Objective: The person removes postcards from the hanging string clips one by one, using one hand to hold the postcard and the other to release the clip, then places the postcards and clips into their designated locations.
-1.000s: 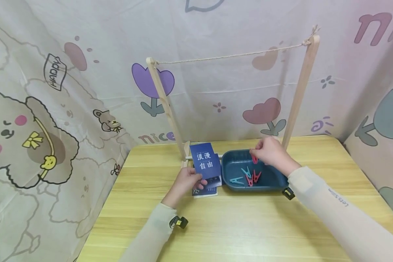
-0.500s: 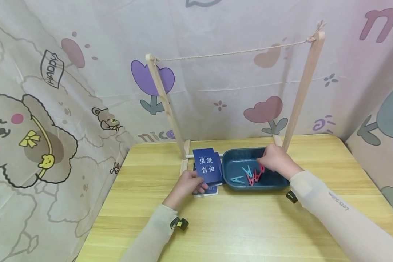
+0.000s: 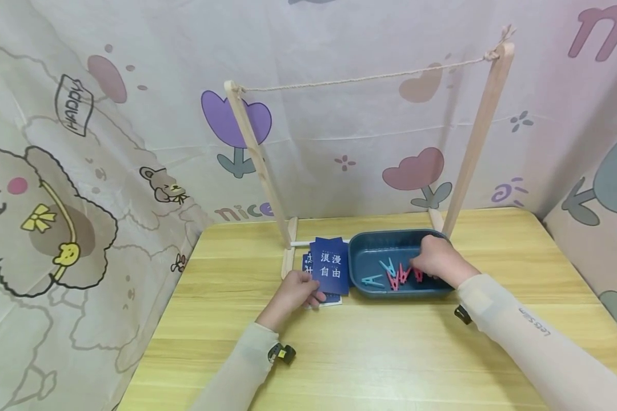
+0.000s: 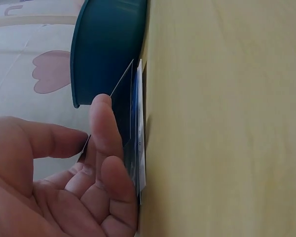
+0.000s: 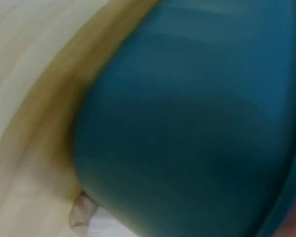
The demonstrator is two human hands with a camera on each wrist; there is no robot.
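Observation:
In the head view my left hand (image 3: 297, 290) is at the lower left edge of a blue card (image 3: 331, 266) with white characters. The left wrist view shows thumb and index finger pinching a thin card edge, the other fingers alongside a small stack. More blue cards (image 3: 307, 262) lie under the top one on the table. My right hand (image 3: 439, 260) reaches into a dark blue-green basin (image 3: 370, 240), pinching a red clothespin (image 3: 417, 274) at its fingertips. Left of it in the basin lie red clothespins (image 3: 393, 281) and light-blue clothespins (image 3: 372, 280). In the right wrist view only the basin's outside (image 5: 187, 123) shows clearly.
A wooden frame stands behind, with a left post (image 3: 257, 160), a right post (image 3: 478, 137) and a rope (image 3: 365, 83) strung between their tops. A white rod (image 3: 300, 244) runs low behind the cards. The table (image 3: 370, 354) ends at a patterned cloth (image 3: 313, 160).
My right hand has lowered into the basin and shifted right with the red clothespin. The top card has moved slightly right and down, while my left hand has stayed almost in place.

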